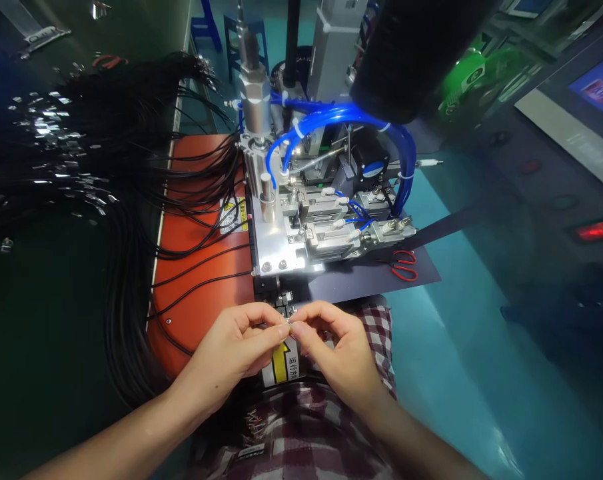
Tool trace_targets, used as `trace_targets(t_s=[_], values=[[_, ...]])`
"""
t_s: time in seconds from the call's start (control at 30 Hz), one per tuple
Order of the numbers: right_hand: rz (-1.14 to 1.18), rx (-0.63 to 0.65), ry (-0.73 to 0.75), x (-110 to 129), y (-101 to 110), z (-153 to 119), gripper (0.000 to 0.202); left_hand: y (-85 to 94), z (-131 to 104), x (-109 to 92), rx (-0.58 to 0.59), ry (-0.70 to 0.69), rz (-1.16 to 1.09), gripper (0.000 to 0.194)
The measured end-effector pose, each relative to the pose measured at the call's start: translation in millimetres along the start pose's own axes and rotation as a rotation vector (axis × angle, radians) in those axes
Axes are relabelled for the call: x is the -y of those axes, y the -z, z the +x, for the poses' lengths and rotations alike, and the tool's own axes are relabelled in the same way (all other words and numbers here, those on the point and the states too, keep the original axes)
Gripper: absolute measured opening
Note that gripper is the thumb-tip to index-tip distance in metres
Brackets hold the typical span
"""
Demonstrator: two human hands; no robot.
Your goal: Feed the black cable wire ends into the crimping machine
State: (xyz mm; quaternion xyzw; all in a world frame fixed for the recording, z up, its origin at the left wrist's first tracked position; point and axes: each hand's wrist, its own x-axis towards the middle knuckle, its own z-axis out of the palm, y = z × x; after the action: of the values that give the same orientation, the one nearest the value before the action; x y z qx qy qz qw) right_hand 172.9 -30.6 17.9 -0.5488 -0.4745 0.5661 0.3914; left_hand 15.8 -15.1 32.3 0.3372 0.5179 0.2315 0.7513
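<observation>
My left hand (246, 340) and my right hand (338, 343) meet low in the middle of the view, fingertips almost touching. Each one pinches with thumb and forefinger. Between the fingertips is something tiny and pale; it is too small and too covered to name. Just beyond the fingers lies a narrow black track (282, 301) with small metal parts at the front of a pneumatic machine (281, 247). A white label (281, 367) with a yellow arrow shows beneath my hands.
Black cables (201, 180) run over an orange plate (201, 313) on the left into the machine. A large bundle of cables (126, 300) hangs at the far left. Blue air hoses (346, 113) arch above the machine. Red-handled scissors (405, 267) lie on a dark plate (341, 285) at right.
</observation>
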Motion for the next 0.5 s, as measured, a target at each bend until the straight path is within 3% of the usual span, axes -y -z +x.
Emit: trace_targets(t_s=[0.3,0.37,0.5], values=[[-0.038,-0.035,0.090,-4.4,-2.0,1.6,0.014,0.3,0.4,-2.3,-0.010,-0.027,0.150,0.024],[-0.012,-0.045,0.064,-7.1,-1.3,4.8,0.014,1.8,0.1,-3.7,-0.080,-0.135,0.308,0.020],[0.023,-0.070,0.012,-14.0,2.5,16.1,0.015,10.2,3.0,-1.0,-0.232,-0.556,0.768,0.011]])
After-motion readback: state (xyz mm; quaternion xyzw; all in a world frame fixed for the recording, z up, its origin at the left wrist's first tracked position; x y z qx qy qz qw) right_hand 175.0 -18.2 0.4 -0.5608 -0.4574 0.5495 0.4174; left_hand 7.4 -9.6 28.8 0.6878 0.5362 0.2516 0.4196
